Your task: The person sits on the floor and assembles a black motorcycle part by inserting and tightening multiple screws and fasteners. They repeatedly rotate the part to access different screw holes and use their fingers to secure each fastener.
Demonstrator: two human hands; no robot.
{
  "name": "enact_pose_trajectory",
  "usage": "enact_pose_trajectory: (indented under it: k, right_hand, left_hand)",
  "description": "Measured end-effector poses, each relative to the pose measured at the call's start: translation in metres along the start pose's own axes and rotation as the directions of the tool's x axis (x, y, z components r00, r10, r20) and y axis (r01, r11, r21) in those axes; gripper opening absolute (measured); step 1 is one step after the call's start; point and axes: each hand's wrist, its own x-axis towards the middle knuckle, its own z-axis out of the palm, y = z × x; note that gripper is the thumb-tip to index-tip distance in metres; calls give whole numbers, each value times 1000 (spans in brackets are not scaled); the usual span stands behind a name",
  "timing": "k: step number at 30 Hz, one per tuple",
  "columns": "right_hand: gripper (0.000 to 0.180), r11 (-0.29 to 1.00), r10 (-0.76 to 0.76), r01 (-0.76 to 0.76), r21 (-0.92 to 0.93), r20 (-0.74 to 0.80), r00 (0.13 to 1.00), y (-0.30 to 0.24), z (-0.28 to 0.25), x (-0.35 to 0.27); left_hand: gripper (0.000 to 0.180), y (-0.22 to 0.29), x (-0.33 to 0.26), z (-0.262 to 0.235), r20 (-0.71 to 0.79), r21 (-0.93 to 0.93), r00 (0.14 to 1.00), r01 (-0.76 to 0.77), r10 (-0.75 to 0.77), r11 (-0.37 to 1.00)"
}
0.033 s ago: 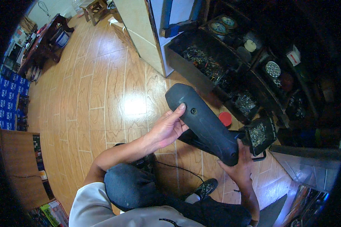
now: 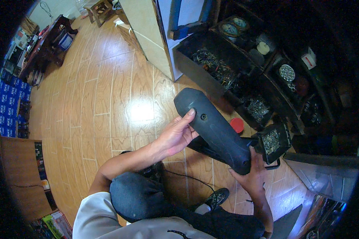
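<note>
A long black, shell-like cover (image 2: 221,133) is held slantwise in front of me, its wider, angular end up and to the left. Near that end is a recessed hole, and another small hole shows at the lower end. My left hand (image 2: 180,133) grips the upper left edge, thumb on top and fingers underneath. At the lower right end, my right hand (image 2: 252,173) is closed around the rounded tip. Beneath the cover there is another dark part, mostly hidden, and I cannot tell whether the two are joined.
Dark open drawers (image 2: 195,75) full of screws and small hardware stand at the right. A small bin (image 2: 272,143) of fasteners and a red round lid (image 2: 237,125) are close beyond my right hand. A black cable (image 2: 191,175) runs over the tiled floor (image 2: 103,99) near my shoe (image 2: 217,198).
</note>
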Motion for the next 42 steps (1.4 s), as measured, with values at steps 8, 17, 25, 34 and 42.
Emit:
enact_pose_trajectory:
  k: [8,17,25,34,42]
  right_hand:
    - [104,999,-15,15,-29,-4,1000,3,5,-3]
    - [107,993,-72,66,-99,-54,996,-1,17,-6]
    - [106,998,62,-62,-14,26,998,-4,26,-10]
    - [115,924,170,-320,209,525,834,-28,23,-7]
    - [105,941,34,-189,282,476,879,-15,48,-19]
  left_hand:
    - [37,-1,-2,3,-7,-31,1000,23,-23,999]
    - [39,-2,-3,-1,-45,43,999,-10,12,999]
    - [31,0,-5,6,-3,55,1000,-24,25,998]
    - [34,-4,0,-3,-159,145,987,31,-8,989]
    - [28,-8,1,-17,-301,173,952,110,-54,979]
